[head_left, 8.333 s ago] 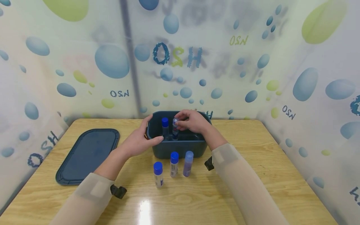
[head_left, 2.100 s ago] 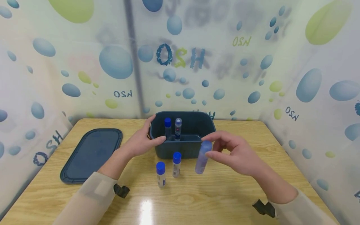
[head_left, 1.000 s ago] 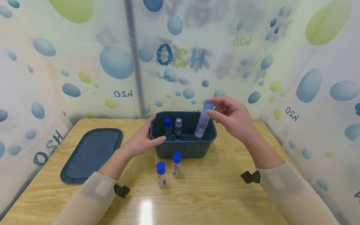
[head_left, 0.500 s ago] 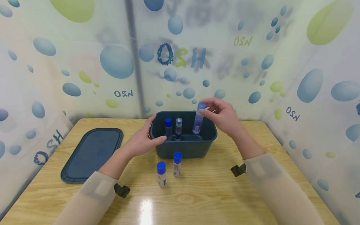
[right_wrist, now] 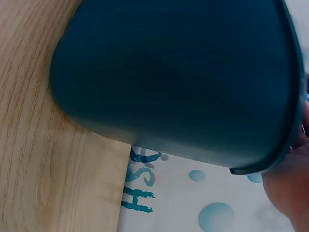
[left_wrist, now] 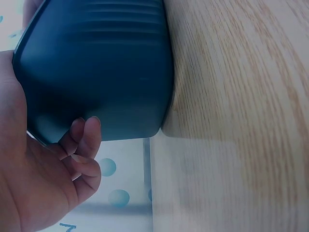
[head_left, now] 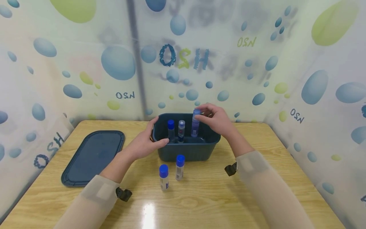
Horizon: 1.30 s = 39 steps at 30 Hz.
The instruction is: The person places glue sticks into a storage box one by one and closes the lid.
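My left hand [head_left: 144,143] grips the left end of a dark blue open box [head_left: 187,152], thumb over its front rim. In the left wrist view, its fingers curl beside the end wall. My right hand [head_left: 215,120] pinches the upper part of a purple translucent capped tube [head_left: 195,129], held nearly upright inside the box. Left of it in the box stand a clear-capped tube [head_left: 181,131] and a blue-capped tube [head_left: 171,130]. The right wrist view shows mostly the box wall [right_wrist: 174,82], which hides the tube.
Two white tubes with blue caps, one nearer [head_left: 164,178] and one farther [head_left: 179,168], stand on the wooden table [head_left: 217,197] before the box. A dark blue lid [head_left: 92,157] lies at left. A patterned backdrop [head_left: 237,63] rises behind the table.
My right hand has lifted the purple tube from the table, brought it over into the box, and shifted it leftward towards the other tubes. My left hand stays on the box.
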Each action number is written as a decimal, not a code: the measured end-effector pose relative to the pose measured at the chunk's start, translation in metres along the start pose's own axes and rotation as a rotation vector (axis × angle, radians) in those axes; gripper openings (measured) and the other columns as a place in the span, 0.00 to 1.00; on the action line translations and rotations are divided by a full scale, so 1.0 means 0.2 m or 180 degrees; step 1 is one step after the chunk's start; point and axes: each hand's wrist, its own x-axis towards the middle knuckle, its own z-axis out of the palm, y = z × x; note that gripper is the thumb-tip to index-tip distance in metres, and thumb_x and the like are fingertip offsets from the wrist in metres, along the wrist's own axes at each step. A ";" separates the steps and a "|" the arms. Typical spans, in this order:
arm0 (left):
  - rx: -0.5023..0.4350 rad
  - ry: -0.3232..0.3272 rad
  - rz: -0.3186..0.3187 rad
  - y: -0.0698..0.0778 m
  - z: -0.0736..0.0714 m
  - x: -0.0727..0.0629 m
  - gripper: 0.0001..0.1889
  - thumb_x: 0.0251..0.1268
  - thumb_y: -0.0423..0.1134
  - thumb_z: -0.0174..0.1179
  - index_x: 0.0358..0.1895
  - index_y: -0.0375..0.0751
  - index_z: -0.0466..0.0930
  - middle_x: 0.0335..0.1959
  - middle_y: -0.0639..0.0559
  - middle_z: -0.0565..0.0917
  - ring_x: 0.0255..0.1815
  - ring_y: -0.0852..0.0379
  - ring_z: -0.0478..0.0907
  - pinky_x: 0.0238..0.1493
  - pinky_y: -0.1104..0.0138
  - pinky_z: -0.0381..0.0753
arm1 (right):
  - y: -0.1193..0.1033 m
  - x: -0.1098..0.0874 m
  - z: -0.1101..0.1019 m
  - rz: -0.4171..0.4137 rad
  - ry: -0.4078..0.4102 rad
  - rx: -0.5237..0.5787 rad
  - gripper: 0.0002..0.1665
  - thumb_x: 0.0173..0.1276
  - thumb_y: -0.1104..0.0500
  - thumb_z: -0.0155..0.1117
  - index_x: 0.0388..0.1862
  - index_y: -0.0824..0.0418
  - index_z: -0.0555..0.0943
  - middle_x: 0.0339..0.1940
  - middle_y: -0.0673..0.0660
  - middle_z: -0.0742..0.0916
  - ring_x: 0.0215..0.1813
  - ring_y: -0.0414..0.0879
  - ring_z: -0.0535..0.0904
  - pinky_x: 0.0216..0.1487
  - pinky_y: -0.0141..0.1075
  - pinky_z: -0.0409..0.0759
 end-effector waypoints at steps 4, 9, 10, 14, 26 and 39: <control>-0.0005 -0.0007 -0.0005 0.00 0.01 0.00 0.61 0.72 0.72 0.65 0.92 0.60 0.31 0.41 0.45 0.88 0.43 0.50 0.86 0.55 0.48 0.84 | 0.02 0.02 0.02 0.0038 -0.0031 -0.0051 0.22 0.77 0.47 0.75 0.66 0.51 0.87 0.57 0.56 0.89 0.55 0.53 0.85 0.59 0.50 0.85; -0.0037 -0.0033 -0.0010 0.00 0.02 0.01 0.61 0.72 0.72 0.65 0.92 0.61 0.31 0.43 0.44 0.88 0.44 0.50 0.86 0.57 0.46 0.84 | 0.05 0.03 0.03 0.0090 -0.0008 -0.0125 0.21 0.78 0.48 0.74 0.65 0.51 0.87 0.55 0.56 0.89 0.53 0.53 0.84 0.57 0.49 0.84; -0.0041 -0.0034 -0.0010 0.01 0.02 0.01 0.61 0.72 0.72 0.65 0.92 0.60 0.31 0.44 0.43 0.88 0.45 0.50 0.86 0.57 0.46 0.84 | 0.06 0.03 0.03 0.0093 -0.0005 -0.0127 0.21 0.78 0.48 0.74 0.65 0.51 0.87 0.54 0.56 0.89 0.53 0.53 0.84 0.57 0.49 0.84; -0.0015 -0.0030 0.0007 0.01 0.02 0.02 0.61 0.72 0.72 0.65 0.92 0.60 0.31 0.43 0.44 0.89 0.44 0.50 0.87 0.57 0.47 0.85 | 0.07 0.02 0.03 0.0088 0.0003 -0.0135 0.21 0.78 0.49 0.74 0.65 0.52 0.87 0.53 0.57 0.89 0.52 0.53 0.84 0.56 0.49 0.83; 0.0023 -0.0063 -0.0006 0.01 0.00 0.02 0.61 0.73 0.73 0.64 0.92 0.62 0.29 0.38 0.46 0.87 0.41 0.51 0.86 0.51 0.51 0.84 | 0.09 0.04 0.06 0.0294 -0.0150 -0.0315 0.21 0.78 0.47 0.73 0.65 0.52 0.87 0.55 0.57 0.89 0.53 0.53 0.83 0.57 0.50 0.82; -0.0001 -0.0037 -0.0044 0.00 0.00 0.01 0.61 0.73 0.72 0.64 0.92 0.61 0.30 0.49 0.40 0.89 0.48 0.48 0.87 0.55 0.48 0.85 | 0.08 0.07 0.08 0.0325 -0.0331 -0.0730 0.22 0.78 0.45 0.73 0.66 0.48 0.87 0.60 0.54 0.89 0.55 0.53 0.84 0.58 0.53 0.83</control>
